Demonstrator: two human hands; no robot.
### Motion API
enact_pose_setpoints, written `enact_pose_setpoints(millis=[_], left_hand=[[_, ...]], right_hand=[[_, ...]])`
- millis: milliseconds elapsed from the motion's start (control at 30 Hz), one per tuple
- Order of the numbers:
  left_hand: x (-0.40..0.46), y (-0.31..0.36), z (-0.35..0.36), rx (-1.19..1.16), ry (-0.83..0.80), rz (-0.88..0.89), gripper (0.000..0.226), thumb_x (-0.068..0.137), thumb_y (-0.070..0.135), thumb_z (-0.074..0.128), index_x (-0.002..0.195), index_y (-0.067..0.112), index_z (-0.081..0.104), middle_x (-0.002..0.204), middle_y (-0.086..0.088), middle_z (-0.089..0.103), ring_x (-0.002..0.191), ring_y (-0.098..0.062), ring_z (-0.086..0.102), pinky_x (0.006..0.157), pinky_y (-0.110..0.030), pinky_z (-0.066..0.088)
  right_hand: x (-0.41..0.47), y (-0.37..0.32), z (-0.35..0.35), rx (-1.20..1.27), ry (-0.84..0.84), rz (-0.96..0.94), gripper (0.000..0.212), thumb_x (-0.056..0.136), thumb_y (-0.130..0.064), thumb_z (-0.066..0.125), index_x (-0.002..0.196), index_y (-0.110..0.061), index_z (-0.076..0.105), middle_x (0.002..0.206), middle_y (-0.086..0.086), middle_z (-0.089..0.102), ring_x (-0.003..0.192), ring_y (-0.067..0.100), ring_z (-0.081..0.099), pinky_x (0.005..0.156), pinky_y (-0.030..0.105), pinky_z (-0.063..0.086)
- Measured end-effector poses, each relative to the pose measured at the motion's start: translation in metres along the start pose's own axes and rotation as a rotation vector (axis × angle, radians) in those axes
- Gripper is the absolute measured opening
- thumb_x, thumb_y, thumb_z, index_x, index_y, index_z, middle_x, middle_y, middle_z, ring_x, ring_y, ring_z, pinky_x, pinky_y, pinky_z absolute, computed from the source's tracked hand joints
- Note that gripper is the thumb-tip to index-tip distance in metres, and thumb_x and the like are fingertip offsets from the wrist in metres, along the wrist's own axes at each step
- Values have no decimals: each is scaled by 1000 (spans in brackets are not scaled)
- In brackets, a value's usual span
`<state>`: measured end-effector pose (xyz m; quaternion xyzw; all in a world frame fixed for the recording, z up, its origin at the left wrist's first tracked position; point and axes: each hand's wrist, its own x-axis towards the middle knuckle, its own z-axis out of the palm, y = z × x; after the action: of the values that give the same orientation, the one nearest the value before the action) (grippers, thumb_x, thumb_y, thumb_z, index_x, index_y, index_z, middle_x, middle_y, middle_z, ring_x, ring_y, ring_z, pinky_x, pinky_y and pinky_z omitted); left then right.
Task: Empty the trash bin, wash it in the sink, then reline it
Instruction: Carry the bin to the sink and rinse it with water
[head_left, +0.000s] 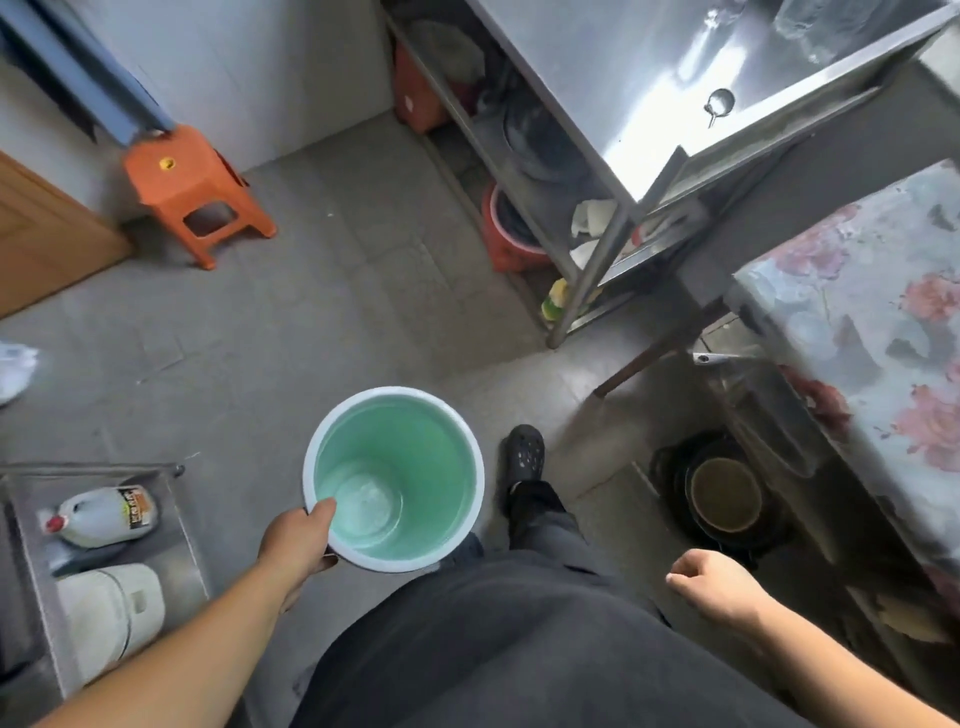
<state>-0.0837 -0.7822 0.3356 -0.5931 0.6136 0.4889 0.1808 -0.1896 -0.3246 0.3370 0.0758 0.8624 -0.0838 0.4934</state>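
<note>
**Bin emptied, wash and reline still to go**

Your left hand (296, 540) grips the green trash bin (410, 467) at its near rim, thumb hooked inside, fingers wrapped underneath. The bin hangs upright off the floor, just beyond that hand and in front of your body. Inside: no liner, no rubbish, only pale streaks or residue at the bottom. I can't tell whether that's water or dirt. So emptying looks done.

Your right hand (711, 584) is free, fingers loosely curled, holding nothing, well apart from the bin, off to the other side of your body.

The steel sink (649, 93) sits far ahead of your right hand, up and beyond it, drain (719, 101) visible, basin looks dry. My read: washing hasn't started, you're carrying the bin toward it. The shoe (524, 452) is just beside the bin, on the right-hand side.

Left to do: get the bin into the sink, wash it, then fit a new liner. A crumpled white bag or cloth (15, 364) lies on the floor far beyond your left hand; what it is, unclear. An orange stool (192, 187) stands further off beyond that.
</note>
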Motion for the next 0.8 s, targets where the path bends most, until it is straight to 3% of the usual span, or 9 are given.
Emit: enact_pose_setpoints(millis=[133, 333, 533, 633, 800], left_hand=[[14, 40, 3, -49, 58, -41, 21, 96, 27, 56, 85, 11, 64, 88, -17, 74, 79, -33, 73, 58, -31, 59], [32, 107, 6, -150, 105, -99, 22, 95, 27, 59, 94, 7, 66, 93, -17, 75, 82, -32, 74, 66, -35, 61], [47, 165, -4, -275, 128, -120, 16, 98, 25, 57, 100, 10, 63, 96, -14, 75, 87, -30, 74, 62, -31, 60], [63, 184, -15, -305, 126, -129, 17, 98, 24, 57, 103, 9, 62, 99, -14, 75, 88, -29, 73, 63, -31, 61], [108, 208, -40, -334, 114, -152, 17, 98, 20, 58, 109, 7, 62, 103, -16, 74, 91, -31, 72, 75, -38, 60]], right_hand=[[45, -13, -49, -17, -18, 7, 14, 86, -27, 62, 86, -16, 71, 76, -4, 68, 73, 15, 64, 71, 26, 52], [104, -77, -146, -107, -16, -97, 20, 86, -26, 62, 82, -10, 72, 72, -2, 71, 70, 14, 65, 65, 25, 47], [142, -193, -226, -184, 22, -259, 20, 84, -24, 62, 80, -7, 72, 79, 9, 73, 71, 19, 64, 58, 26, 44], [152, -266, -251, -189, 2, -332, 18, 84, -23, 59, 72, -11, 67, 76, 6, 70, 71, 19, 63, 61, 28, 46], [161, -376, -276, -182, 28, -408, 21, 82, -22, 53, 62, -15, 56, 72, 13, 70, 71, 25, 68, 66, 36, 55]])
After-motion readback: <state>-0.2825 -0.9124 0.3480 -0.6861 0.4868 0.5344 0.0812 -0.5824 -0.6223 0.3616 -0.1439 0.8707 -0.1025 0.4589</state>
